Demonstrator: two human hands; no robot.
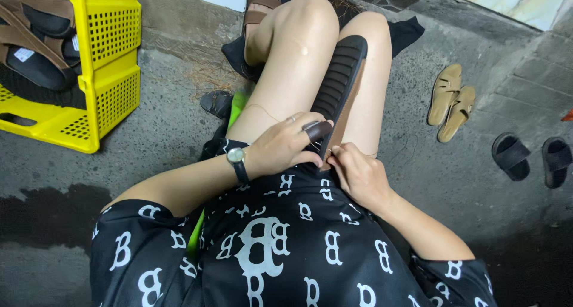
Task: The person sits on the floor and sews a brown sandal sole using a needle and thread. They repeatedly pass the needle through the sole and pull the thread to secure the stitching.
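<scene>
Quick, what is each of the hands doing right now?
Left hand: closed on the near end of the black sandal, a brown guard on one finger.
Right hand: fingers pinched at the sandal's brown edge; what it pinches cannot be told.

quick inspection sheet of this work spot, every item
surface: rough grey concrete floor, dark wet patches near the seated person.
job's things: black ridged-sole sandal with brown strap, propped between the knees.
clutter: tan sandal pair and black slide pair on the floor.
grippers: left hand, wearing wristwatch and brown finger guard, grips the sandal's near end; right hand pinches its edge.
cables: nothing seen.
surroundings: yellow plastic crate holding more sandals, stone step behind.
</scene>
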